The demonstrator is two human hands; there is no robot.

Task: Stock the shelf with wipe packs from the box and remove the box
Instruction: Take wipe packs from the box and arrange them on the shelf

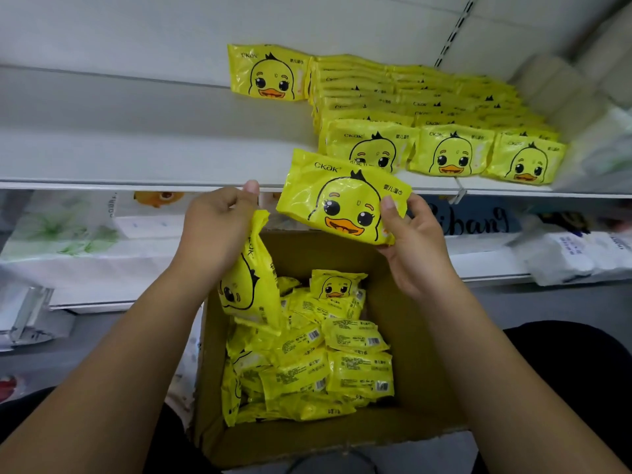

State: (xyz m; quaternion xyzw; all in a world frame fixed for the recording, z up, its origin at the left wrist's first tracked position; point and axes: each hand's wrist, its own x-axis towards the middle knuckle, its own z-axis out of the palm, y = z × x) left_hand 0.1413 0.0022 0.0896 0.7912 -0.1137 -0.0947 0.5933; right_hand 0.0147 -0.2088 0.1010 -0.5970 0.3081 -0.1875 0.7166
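An open cardboard box sits below me, half full of several yellow duck-face wipe packs. My right hand grips one wipe pack by its right end, face up, just in front of the white shelf. My left hand holds a second pack hanging by its top edge over the box's left side. On the shelf, rows of the same packs stand at the right, and a single pack leans against the back wall.
The shelf's left half is bare. Tissue packs crowd the shelf's far right. The lower shelf holds white tissue packages and floral-printed packs. A slotted upright runs up the back wall.
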